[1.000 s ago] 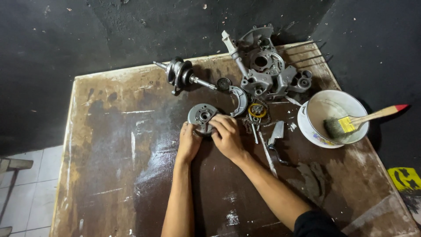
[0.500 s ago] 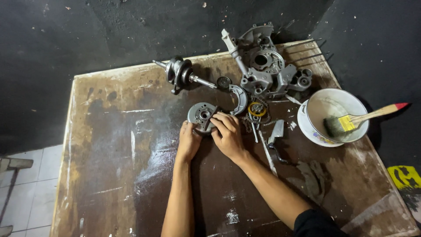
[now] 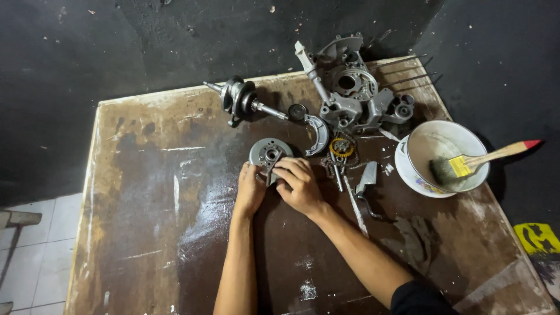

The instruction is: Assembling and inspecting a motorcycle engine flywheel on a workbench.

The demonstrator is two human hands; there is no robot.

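Head view: both hands meet at a round metal disc (image 3: 270,154) lying flat near the middle of the stained wooden bench (image 3: 146,233). The left hand (image 3: 251,189) curls against the disc's near edge; the right hand (image 3: 300,184) pinches what looks like a thin dark tool (hard to make out) over it. Just right of the disc lies a chain (image 3: 341,157), beyond it an engine casing (image 3: 356,93), and well right a white bowl (image 3: 446,154) holding a brush (image 3: 466,166).

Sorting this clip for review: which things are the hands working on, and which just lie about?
In hand:
round metal disc
left hand
right hand

Lying about:
shaft
engine casing
curved metal piece
chain
bowl
brush
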